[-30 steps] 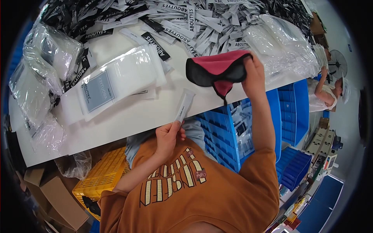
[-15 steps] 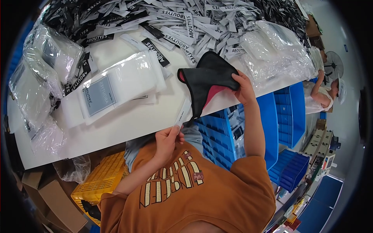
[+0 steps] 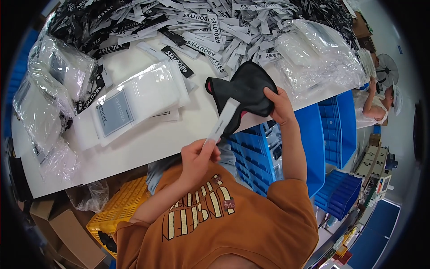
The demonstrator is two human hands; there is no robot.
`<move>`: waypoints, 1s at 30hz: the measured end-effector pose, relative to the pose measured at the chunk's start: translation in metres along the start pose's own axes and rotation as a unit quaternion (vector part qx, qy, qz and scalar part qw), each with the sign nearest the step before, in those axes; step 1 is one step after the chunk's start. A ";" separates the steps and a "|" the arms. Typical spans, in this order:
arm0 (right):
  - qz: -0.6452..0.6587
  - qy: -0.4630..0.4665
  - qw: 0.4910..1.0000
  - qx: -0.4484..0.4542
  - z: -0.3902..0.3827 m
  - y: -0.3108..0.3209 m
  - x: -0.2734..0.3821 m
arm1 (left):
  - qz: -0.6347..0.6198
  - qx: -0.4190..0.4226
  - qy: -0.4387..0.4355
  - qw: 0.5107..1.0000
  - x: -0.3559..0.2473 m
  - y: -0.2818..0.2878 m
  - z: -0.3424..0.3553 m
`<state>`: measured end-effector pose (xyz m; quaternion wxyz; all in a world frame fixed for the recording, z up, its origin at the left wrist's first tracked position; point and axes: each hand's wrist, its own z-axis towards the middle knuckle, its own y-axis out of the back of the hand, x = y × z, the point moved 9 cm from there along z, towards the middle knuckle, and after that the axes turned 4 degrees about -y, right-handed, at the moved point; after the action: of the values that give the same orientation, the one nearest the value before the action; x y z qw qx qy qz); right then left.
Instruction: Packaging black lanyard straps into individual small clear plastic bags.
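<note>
In my left hand (image 3: 201, 152), a narrow white paper strip (image 3: 226, 115) with small print is pinched upright over a soft black fabric piece with pink lining (image 3: 248, 87). My right hand (image 3: 280, 104) grips that fabric by its right side at the table's front edge. Left of both lies a stack of frosted plastic bags (image 3: 139, 89) with a grey label panel. Beyond the fabric, loose white and black strips (image 3: 239, 29) are heaped along the back of the white table (image 3: 143, 139).
Clear-wrapped bundles (image 3: 58, 107) (image 3: 313, 56) flank the work area. Below are blue crates (image 3: 336, 130), a yellow crate (image 3: 118, 201) and cardboard boxes (image 3: 71, 231). At the far right another person (image 3: 371, 110) works near a fan (image 3: 386, 69).
My right hand has lowered the fabric toward the table and turned it from pink side to black side up. My left hand has raised the strip slightly over the fabric.
</note>
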<state>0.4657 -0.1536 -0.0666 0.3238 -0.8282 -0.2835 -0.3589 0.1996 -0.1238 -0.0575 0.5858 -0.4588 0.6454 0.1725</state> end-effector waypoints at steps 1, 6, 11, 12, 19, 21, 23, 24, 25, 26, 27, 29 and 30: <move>-0.062 0.042 0.997 0.022 0.000 -0.002 0.004 | -0.117 -0.030 0.112 0.986 0.025 -0.003 -0.002; -0.324 0.200 0.922 -0.070 -0.037 -0.029 0.033 | -0.145 -0.070 0.185 0.970 0.067 -0.009 -0.012; -0.542 0.333 0.770 0.040 -0.061 -0.090 -0.003 | -0.165 -0.092 0.201 0.961 0.078 -0.007 -0.009; -0.555 0.372 0.740 0.082 -0.067 -0.106 -0.015 | -0.168 -0.092 0.204 0.960 0.081 -0.008 -0.009; -0.604 0.350 0.716 -0.010 -0.021 -0.086 -0.004 | -0.173 -0.085 0.175 0.965 0.083 -0.011 -0.007; -0.578 0.333 0.745 0.014 -0.015 -0.078 0.001 | -0.161 -0.087 0.181 0.966 0.085 -0.009 -0.009; -0.450 0.147 0.877 0.083 0.004 -0.055 -0.008 | -0.182 -0.082 0.173 0.965 0.085 -0.010 -0.008; -0.452 0.147 0.876 0.084 0.004 -0.049 -0.004 | -0.184 -0.083 0.172 0.964 0.084 -0.010 -0.008; -0.369 0.122 0.916 0.093 0.004 -0.038 -0.004 | -0.181 -0.081 0.175 0.964 0.083 -0.010 -0.009; -0.282 0.097 0.949 0.102 0.006 -0.027 -0.005 | -0.176 -0.081 0.177 0.965 0.083 -0.010 -0.009; -0.152 0.063 0.981 0.098 0.006 -0.012 -0.007 | -0.178 -0.081 0.178 0.964 0.083 -0.010 -0.009; -0.010 0.075 0.993 0.091 -0.002 -0.013 0.002 | -0.182 -0.079 0.181 0.963 0.084 -0.009 -0.008; 0.053 0.048 0.991 0.110 -0.011 -0.027 0.005 | -0.182 -0.079 0.182 0.963 0.085 -0.009 -0.008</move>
<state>0.4451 -0.1437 -0.0473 0.4451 -0.7828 -0.2613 -0.3476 0.2108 -0.1675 -0.1304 0.4420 -0.6372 0.6307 0.0271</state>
